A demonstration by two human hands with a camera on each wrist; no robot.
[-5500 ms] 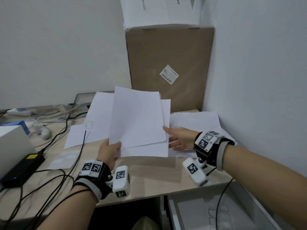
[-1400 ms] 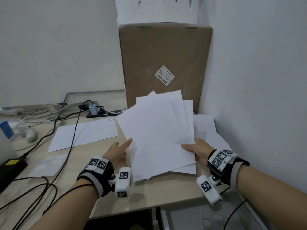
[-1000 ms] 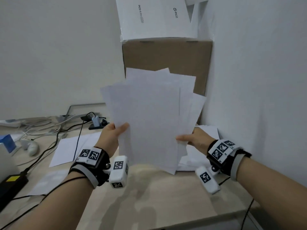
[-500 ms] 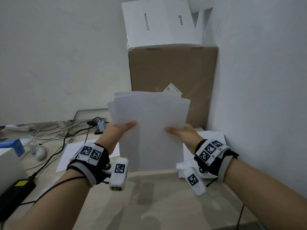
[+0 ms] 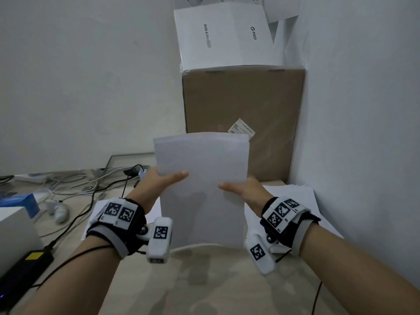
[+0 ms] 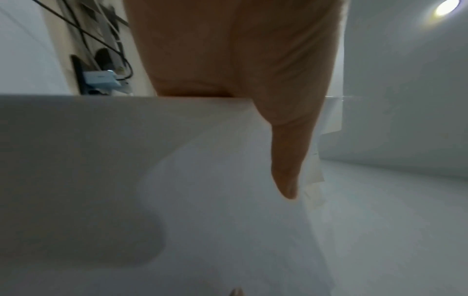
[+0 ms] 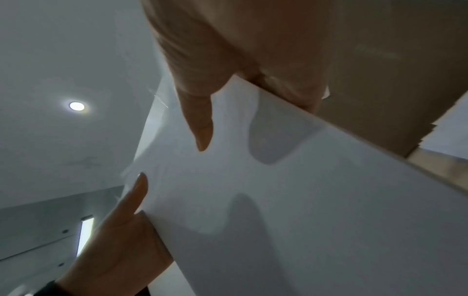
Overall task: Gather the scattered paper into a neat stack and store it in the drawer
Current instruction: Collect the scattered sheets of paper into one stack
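A stack of white paper point(image 5: 202, 189) stands upright on its bottom edge on the desk point(image 5: 216, 280), its edges nearly lined up. My left hand point(image 5: 163, 180) grips its left edge, thumb in front and fingers behind. My right hand point(image 5: 241, 189) grips the right edge the same way. The left wrist view shows my thumb lying on the paper point(image 6: 177, 200). From the right wrist I see the paper point(image 7: 303, 200) held by both thumbs, with finger shadows showing through. More loose sheets point(image 5: 293, 201) lie on the desk at the right by the wall. The drawer is out of view.
A tall brown cardboard box point(image 5: 243, 114) stands behind the paper in the corner, with a white box point(image 5: 225, 35) on top. Cables point(image 5: 75, 194), a white controller point(image 5: 56, 210), a black power brick point(image 5: 25, 267) and a white device point(image 5: 16, 233) crowd the desk's left side.
The fanned sheets were lifted from the desk, turned upright and squared together. Both hands shifted to the two side edges, and the stack's bottom edge came down onto the desk.
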